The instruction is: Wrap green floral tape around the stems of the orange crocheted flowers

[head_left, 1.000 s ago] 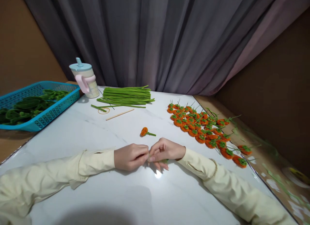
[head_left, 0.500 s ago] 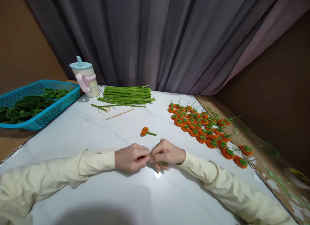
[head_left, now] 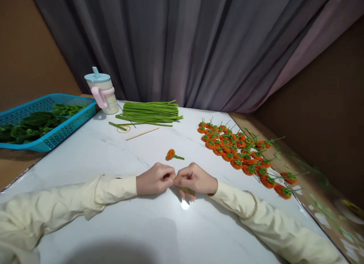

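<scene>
My left hand is closed, thumb against curled fingers, just above the table. Its fingertips meet those of my right hand, also pinched, with its lower fingers hanging loosely. Whatever lies between the fingertips is too small and covered to name; a faint green tint shows below the right palm. Just beyond the hands, a small orange pumpkin-like piece made of fuzzy stems lies on its side, its green stem pointing right.
Green pipe cleaners lie bundled at the back, near a wooden stick and a rubber band. Many orange pieces spread along the right. A tumbler and blue basket of green leaf shapes stand left.
Both hands stay fingertip to fingertip, the left rotating slightly and rising a little. The whole view has shifted a little. The objects on the table lie as before.
</scene>
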### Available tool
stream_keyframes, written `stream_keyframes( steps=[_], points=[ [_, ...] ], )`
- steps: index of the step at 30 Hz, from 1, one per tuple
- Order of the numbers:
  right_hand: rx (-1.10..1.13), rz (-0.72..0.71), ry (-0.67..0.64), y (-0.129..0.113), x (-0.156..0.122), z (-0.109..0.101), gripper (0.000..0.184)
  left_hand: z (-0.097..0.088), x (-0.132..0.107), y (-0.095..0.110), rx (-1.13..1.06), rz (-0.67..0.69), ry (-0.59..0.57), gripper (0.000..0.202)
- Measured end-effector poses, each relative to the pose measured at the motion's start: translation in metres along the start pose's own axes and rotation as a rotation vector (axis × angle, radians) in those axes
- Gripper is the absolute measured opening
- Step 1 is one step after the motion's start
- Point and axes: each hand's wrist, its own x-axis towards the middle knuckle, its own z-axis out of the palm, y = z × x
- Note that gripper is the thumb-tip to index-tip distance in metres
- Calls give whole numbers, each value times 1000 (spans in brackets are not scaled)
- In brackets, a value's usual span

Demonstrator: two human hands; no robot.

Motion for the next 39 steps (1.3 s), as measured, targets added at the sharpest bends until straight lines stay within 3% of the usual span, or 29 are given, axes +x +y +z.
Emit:
stream_keyframes(
  steps=[4,9,11,19,30,39],
  points=[
    [123,-41,-40,1,1,-5,31,-3,1,-1,-145,-96,18,26],
    [219,-66,-80,2,3,-11,27,-4,2,1,-591,-320,-24,35],
    [233,-65,-96,2,3,-12,26,-4,2,0,-666,-359,-34,37],
    [227,-37,-136,1,3,-12,26,-5,2,-3,-551,-280,-73,41],
    [235,-31,-130,-2,3,-12,25,-6,0,-1,-515,-211,-29,40],
    [243,24,-179,-2,2,-14,26,-9,1,0,-378,-123,-82,42]
  ],
)
